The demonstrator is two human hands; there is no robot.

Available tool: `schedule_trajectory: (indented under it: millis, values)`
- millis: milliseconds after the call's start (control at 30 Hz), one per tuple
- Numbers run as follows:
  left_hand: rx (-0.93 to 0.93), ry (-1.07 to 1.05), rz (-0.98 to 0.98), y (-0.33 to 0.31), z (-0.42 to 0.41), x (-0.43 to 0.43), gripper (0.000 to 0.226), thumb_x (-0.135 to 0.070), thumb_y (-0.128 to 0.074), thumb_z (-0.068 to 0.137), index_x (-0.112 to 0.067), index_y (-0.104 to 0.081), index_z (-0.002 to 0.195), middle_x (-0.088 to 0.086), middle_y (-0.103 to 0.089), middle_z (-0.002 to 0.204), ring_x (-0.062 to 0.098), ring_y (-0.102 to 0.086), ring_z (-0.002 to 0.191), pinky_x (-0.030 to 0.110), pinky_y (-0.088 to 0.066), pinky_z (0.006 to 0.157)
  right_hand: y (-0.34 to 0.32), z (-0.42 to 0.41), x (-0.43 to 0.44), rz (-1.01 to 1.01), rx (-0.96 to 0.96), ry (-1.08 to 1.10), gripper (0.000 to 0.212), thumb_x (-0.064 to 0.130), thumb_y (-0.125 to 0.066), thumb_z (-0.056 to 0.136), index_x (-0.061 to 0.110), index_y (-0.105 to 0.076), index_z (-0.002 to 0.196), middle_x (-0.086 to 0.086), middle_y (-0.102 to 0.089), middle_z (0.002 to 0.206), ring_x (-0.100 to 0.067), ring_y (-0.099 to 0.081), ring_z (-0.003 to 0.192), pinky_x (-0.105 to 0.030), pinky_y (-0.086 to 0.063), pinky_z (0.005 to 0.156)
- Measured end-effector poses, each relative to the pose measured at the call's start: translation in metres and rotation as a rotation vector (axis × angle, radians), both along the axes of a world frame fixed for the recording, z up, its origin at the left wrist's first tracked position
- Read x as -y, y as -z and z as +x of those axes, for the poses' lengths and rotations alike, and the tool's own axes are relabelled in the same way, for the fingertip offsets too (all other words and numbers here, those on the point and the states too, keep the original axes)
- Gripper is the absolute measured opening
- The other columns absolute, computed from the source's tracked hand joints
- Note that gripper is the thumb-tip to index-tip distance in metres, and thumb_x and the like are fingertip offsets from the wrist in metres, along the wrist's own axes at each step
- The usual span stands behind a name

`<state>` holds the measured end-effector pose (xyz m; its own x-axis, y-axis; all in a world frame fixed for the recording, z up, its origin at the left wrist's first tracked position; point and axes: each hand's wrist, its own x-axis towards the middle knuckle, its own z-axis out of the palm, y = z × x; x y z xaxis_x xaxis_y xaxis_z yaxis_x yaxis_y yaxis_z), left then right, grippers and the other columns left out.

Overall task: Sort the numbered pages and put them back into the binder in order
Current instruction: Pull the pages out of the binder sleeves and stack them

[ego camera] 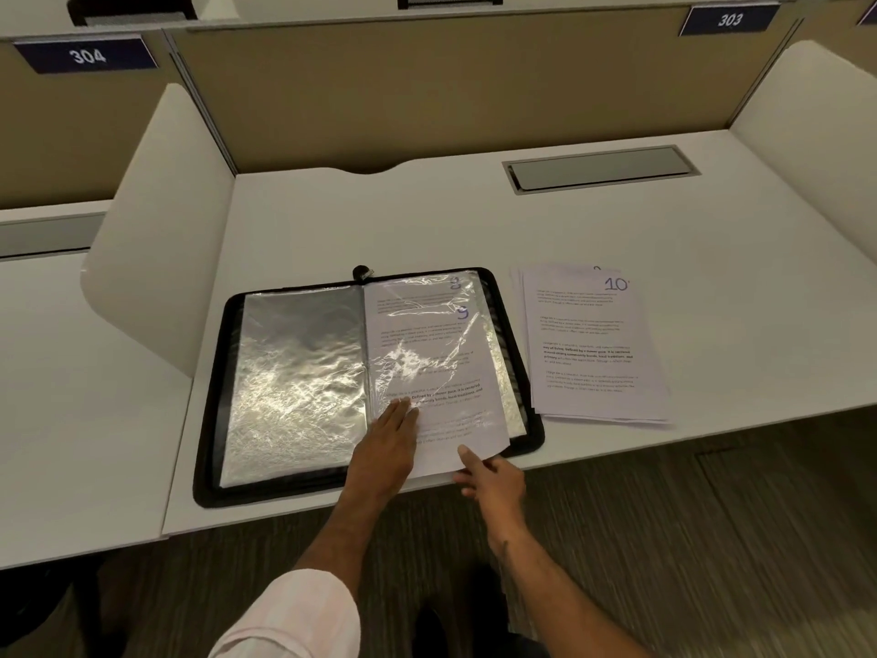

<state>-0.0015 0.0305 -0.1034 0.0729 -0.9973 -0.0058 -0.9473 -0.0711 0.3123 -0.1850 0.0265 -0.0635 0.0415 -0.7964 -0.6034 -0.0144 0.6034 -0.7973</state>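
Now on desk (474,220): binder (211,420) open.
Page 9 (474,420): half inside right sleeve (417,358).
Left hand (384,444): flat, pressing sleeve.
Right hand (491,477): thumb on Page 9's edge; grip unclear.
Stack (593,344): beside binder, 10 uppermost.

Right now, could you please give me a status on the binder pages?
Left hand flat on sleeve. Right hand pinches page 9, partly inside it. Stack topped by 10 beside binder. Nothing blocking.

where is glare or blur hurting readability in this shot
In the head view, light glares off the plastic sleeves in the binder, washing out text on the page marked 9; the loose stack shows its 10 without glare; the right hand is motion-blurred, so its grip is unclear; wide-angle distortion bends the desk edge.
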Motion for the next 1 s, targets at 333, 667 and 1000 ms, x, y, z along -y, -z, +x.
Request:
schedule_trajectory:
  millis: [333, 667, 1000]
  values:
    - [-0.035, -0.04, -0.068, -0.013, -0.005, 0.004, 0.042, -0.022, -0.046, 0.102, -0.003, -0.051, 0.138, 0.017, -0.055, 0.139, 0.03, -0.056, 0.125, 0.044, -0.052, 0.096, -0.016, 0.024, 0.015, 0.026, -0.053, 0.049, 0.023, 0.027, -0.066, 0.093, 0.023, -0.053, 0.111, -0.002, -0.065, 0.108, -0.023, -0.069, 0.092, -0.022, -0.057, 0.056]
    - [0.145, 0.028, -0.322, -0.07, -0.017, 0.021, 0.027, -0.02, -0.071, 0.086, -0.011, -0.067, 0.112, 0.006, -0.071, 0.085, 0.019, -0.063, 0.056, 0.031, -0.052, 0.043, -0.044, 0.013, -0.043, -0.166, -0.346, -0.166, 0.008, 0.036, -0.062, 0.094, 0.03, -0.059, 0.091, 0.002, -0.07, 0.103, -0.009, -0.069, 0.081, -0.024, -0.06, 0.066]
    - [0.099, -0.157, -0.415, -0.119, -0.014, -0.004, 0.018, -0.019, -0.064, 0.092, -0.013, -0.067, 0.108, 0.002, -0.07, 0.077, 0.018, -0.06, 0.048, 0.026, -0.048, 0.04, -0.081, 0.006, -0.088, -0.534, -0.754, -0.514, 0.027, 0.043, -0.055, 0.096, 0.019, -0.067, 0.101, 0.004, -0.071, 0.109, -0.006, -0.069, 0.083, -0.017, -0.058, 0.063]
